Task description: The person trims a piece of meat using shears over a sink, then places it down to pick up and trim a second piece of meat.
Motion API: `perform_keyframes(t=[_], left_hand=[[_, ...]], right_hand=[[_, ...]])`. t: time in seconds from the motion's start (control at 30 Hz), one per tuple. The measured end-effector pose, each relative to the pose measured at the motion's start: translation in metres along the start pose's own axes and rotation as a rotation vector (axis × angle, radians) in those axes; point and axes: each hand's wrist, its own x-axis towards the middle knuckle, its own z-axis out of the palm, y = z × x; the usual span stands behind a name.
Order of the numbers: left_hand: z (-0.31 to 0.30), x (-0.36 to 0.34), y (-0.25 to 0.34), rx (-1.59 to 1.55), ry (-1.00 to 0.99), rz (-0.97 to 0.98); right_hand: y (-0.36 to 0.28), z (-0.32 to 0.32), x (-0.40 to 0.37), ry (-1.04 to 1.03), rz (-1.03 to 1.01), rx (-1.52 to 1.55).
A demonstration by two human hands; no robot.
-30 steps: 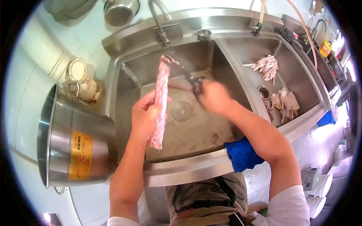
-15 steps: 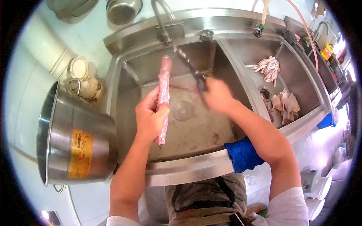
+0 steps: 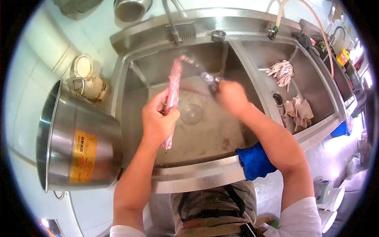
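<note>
In my left hand (image 3: 160, 120), fingers closed around it, is a long, thin, skinless pink piece of meat that looks like a poultry neck (image 3: 174, 83). It stands tilted over the left sink basin (image 3: 142, 118). My right hand (image 3: 233, 96), smeared by motion, is closed on a dark-handled tool (image 3: 209, 78) just right of the neck's upper end. The tool's kind is blurred. A pale pink streak (image 3: 187, 59) runs between the tool and the neck's top.
The right basin holds a pile of pale strips (image 3: 281, 73) and several pale skin-like pieces (image 3: 300, 112). A large steel pot (image 3: 100, 146) stands left of the sink. A blue cloth (image 3: 256, 162) hangs over the front rim. A faucet (image 3: 172, 23) rises behind.
The tool has swung down and slightly right, away from the neck's top. The neck now leans a little more to the right. My left hand keeps its grip.
</note>
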Motion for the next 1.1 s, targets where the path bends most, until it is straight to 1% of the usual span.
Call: perform_keyframes(t=[0.07, 0.1, 0.2, 0.3, 0.5, 0.6, 0.8, 0.9, 1.0, 1.03, 1.07, 1.1], left_hand=[[0.0, 0.0, -0.002, -0.052, -0.01, -0.017], [0.0, 0.0, -0.004, -0.078, -0.015, -0.026], [-0.003, 0.002, -0.007, 0.031, -0.022, 0.035], [-0.001, 0.001, -0.006, 0.019, -0.027, -0.015], [0.0, 0.001, -0.009, 0.025, -0.02, 0.016], [0.002, 0.0, -0.005, 0.041, -0.008, 0.059], [-0.001, 0.003, -0.014, 0.202, 0.023, 0.175], [0.0, 0.004, -0.016, 0.175, 0.033, 0.149], [0.004, 0.003, -0.011, 0.15, 0.039, 0.034], [0.005, 0.008, -0.019, 0.17, 0.04, -0.011], [0.004, 0.018, -0.04, 0.192, 0.033, -0.068], [0.003, 0.024, -0.062, 0.218, 0.019, -0.138]], right_hand=[[0.011, 0.013, -0.001, -0.041, 0.051, 0.221], [0.005, 0.003, 0.001, -0.146, 0.157, 0.195], [-0.011, -0.019, -0.003, -0.213, 0.193, 0.157], [-0.014, -0.025, -0.005, -0.185, 0.126, 0.13], [-0.009, -0.02, -0.004, -0.118, 0.048, 0.059], [-0.008, -0.018, -0.003, -0.11, 0.056, 0.072], [-0.004, -0.011, -0.001, -0.076, 0.059, 0.03], [0.006, -0.002, 0.0, -0.125, 0.024, 0.107], [0.011, 0.002, 0.006, -0.25, 0.266, 0.394], [0.013, 0.005, 0.004, -0.327, 0.334, 0.358], [0.029, 0.024, 0.001, -0.439, 0.26, 0.241], [0.054, 0.056, -0.005, -0.563, 0.191, 0.133]])
